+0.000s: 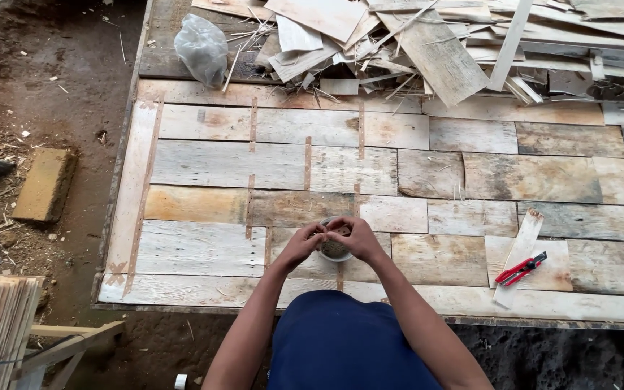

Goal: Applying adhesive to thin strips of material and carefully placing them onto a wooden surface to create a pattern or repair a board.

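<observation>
Where fingers pinch: tape roll (334, 248).

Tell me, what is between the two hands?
A small round tape roll sits between the left hand and right hand, both gripping it, in the head view.

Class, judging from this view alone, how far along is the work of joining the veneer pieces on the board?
Done: many veneer pieces lie edge to edge, several seams on the left covered by brown tape strips. In hand: the left hand and right hand meet over a small roll. Left: right-side seams show no tape; a loose strip and red cutter lie there.
</observation>
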